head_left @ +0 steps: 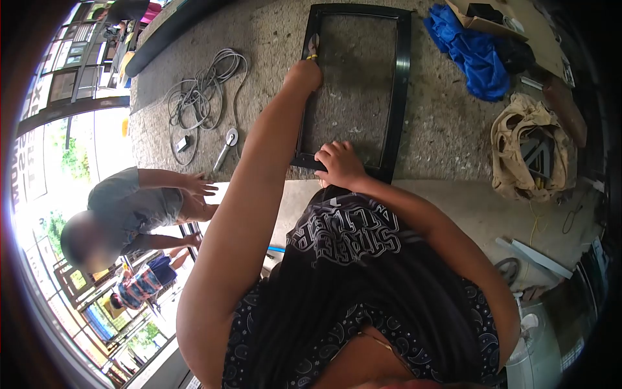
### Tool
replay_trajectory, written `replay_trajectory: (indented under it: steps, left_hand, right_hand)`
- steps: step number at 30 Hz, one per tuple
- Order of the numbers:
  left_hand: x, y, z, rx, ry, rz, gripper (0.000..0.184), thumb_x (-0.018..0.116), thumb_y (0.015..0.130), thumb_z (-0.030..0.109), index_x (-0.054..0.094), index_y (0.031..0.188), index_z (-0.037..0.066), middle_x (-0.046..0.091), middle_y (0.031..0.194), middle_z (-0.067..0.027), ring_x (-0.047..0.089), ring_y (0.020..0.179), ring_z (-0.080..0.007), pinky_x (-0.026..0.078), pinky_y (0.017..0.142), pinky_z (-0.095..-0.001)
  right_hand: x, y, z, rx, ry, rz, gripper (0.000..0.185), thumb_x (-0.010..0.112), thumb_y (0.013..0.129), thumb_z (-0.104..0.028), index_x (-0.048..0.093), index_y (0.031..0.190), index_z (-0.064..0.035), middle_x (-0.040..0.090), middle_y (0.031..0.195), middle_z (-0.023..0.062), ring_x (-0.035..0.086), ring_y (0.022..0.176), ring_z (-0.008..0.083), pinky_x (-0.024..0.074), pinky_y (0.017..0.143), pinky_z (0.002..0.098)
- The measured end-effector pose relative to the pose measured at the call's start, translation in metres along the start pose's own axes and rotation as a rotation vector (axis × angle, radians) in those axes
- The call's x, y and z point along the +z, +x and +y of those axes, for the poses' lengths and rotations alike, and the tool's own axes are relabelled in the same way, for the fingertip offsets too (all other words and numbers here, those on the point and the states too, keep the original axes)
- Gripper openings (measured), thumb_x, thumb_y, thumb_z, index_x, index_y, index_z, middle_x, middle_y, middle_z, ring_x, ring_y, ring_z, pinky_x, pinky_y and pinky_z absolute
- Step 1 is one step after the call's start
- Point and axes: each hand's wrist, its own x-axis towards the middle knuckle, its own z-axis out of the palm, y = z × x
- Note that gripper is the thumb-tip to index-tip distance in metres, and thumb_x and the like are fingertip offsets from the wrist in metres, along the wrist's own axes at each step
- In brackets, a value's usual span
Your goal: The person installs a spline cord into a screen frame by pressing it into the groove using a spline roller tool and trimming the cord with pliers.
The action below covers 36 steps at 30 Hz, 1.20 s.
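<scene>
A black rectangular window frame (402, 78) lies on the carpet-like worktop in front of me. The surface inside it looks darker, like a fine screen mesh. My left hand (303, 76) is closed around pliers (313, 47) with a yellow part near the jaws, held at the frame's left bar towards the far corner. Its handles are hidden in my fist. My right hand (341, 166) grips the near bar of the frame, fingers curled over it. Left of the frame lie a loose coil of grey cord (201, 97) and a small wheel-headed roller tool (228, 144).
Across the worktop's left edge a co-worker (149, 207) in a grey shirt reaches in with both hands. Blue cloth (470, 55) and a cardboard box (512, 32) lie at the far right. A beige tool bag (502, 146) sits nearer, above white metal strips (534, 259).
</scene>
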Motion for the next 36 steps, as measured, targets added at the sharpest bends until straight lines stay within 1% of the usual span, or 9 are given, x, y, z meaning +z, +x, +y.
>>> replay_trajectory:
  steps: [1, 4, 6, 7, 9, 14, 19, 26, 36]
  left_hand:
    - [0.004, 0.004, -0.003, 0.038, 0.044, -0.015, 0.017, 0.062, 0.086, 0.009, 0.074, 0.089, -0.002, 0.074, 0.076, -0.0108, 0.074, 0.074, -0.0246, 0.058, 0.072, -0.0395]
    - [0.001, 0.018, -0.004, 0.016, 0.031, -0.169, 0.028, 0.059, 0.087, 0.012, 0.069, 0.111, 0.0, 0.067, 0.113, -0.0164, 0.064, 0.106, -0.0313, 0.053, 0.09, -0.0428]
    - [-0.004, 0.018, -0.003, -0.03, -0.011, -0.192, 0.027, 0.059, 0.088, 0.012, 0.069, 0.111, 0.001, 0.067, 0.113, -0.0159, 0.064, 0.105, -0.0302, 0.053, 0.089, -0.0424]
    - [-0.008, 0.016, -0.003, -0.041, -0.024, -0.144, 0.019, 0.06, 0.087, 0.01, 0.072, 0.098, 0.001, 0.07, 0.094, -0.0128, 0.069, 0.087, -0.0259, 0.056, 0.079, -0.0403]
    - [-0.011, 0.017, -0.002, -0.034, -0.002, -0.108, 0.017, 0.06, 0.087, 0.009, 0.075, 0.086, 0.001, 0.074, 0.078, -0.0102, 0.073, 0.069, -0.021, 0.058, 0.068, -0.0379]
    - [-0.024, 0.027, -0.001, 0.038, 0.016, -0.309, 0.017, 0.061, 0.089, 0.01, 0.075, 0.085, 0.002, 0.075, 0.079, -0.0095, 0.074, 0.069, -0.0197, 0.058, 0.067, -0.0371]
    - [-0.012, 0.046, -0.006, 0.071, 0.099, -0.158, 0.015, 0.065, 0.088, 0.013, 0.075, 0.087, 0.002, 0.074, 0.075, -0.008, 0.073, 0.067, -0.0217, 0.058, 0.067, -0.038]
    - [-0.039, 0.047, 0.001, 0.029, -0.024, -0.214, 0.019, 0.064, 0.087, 0.012, 0.072, 0.093, -0.005, 0.074, 0.086, -0.0145, 0.072, 0.066, -0.0276, 0.056, 0.063, -0.0408]
    - [-0.037, 0.08, 0.0, 0.031, 0.027, -0.172, 0.019, 0.065, 0.087, 0.014, 0.073, 0.09, -0.004, 0.073, 0.079, -0.0125, 0.073, 0.071, -0.0249, 0.057, 0.065, -0.0425]
  right_hand:
    - [0.0, 0.0, 0.0, -0.002, 0.002, -0.001, 0.038, 0.078, 0.076, -0.035, 0.063, 0.103, -0.0143, 0.058, 0.106, 0.0043, 0.053, 0.107, 0.0247, 0.0378, 0.095, 0.0431]
    - [-0.002, 0.001, -0.001, -0.002, -0.003, 0.01, 0.037, 0.078, 0.076, -0.035, 0.064, 0.104, -0.0141, 0.058, 0.106, 0.0041, 0.053, 0.107, 0.0245, 0.0378, 0.095, 0.043]
    - [-0.001, 0.0, -0.001, -0.005, -0.001, 0.013, 0.037, 0.078, 0.076, -0.035, 0.064, 0.104, -0.0142, 0.058, 0.106, 0.0039, 0.053, 0.107, 0.0244, 0.0378, 0.096, 0.043]
    - [0.0, 0.0, 0.0, -0.006, 0.002, 0.012, 0.037, 0.078, 0.076, -0.035, 0.064, 0.104, -0.0143, 0.058, 0.106, 0.0038, 0.053, 0.107, 0.0243, 0.0378, 0.096, 0.043]
    - [0.001, 0.0, 0.001, -0.004, 0.005, 0.014, 0.038, 0.078, 0.076, -0.035, 0.064, 0.104, -0.0145, 0.058, 0.106, 0.0034, 0.053, 0.107, 0.024, 0.0374, 0.096, 0.0428]
    - [0.001, 0.001, -0.001, 0.009, -0.005, 0.017, 0.038, 0.079, 0.075, -0.034, 0.064, 0.104, -0.0146, 0.057, 0.104, 0.0028, 0.054, 0.107, 0.0235, 0.0368, 0.097, 0.0422]
    - [0.002, 0.001, 0.0, -0.004, 0.006, 0.024, 0.036, 0.077, 0.076, -0.035, 0.063, 0.102, -0.0147, 0.057, 0.105, 0.0037, 0.053, 0.107, 0.0241, 0.0372, 0.095, 0.0426]
    - [0.003, 0.001, 0.002, -0.001, 0.019, 0.021, 0.038, 0.078, 0.076, -0.035, 0.064, 0.104, -0.0144, 0.058, 0.105, 0.0041, 0.053, 0.107, 0.0243, 0.0372, 0.096, 0.0432]
    - [0.003, 0.002, 0.002, 0.002, 0.026, -0.003, 0.037, 0.076, 0.077, -0.036, 0.064, 0.104, -0.0141, 0.058, 0.107, 0.004, 0.053, 0.109, 0.0247, 0.0367, 0.097, 0.0445]
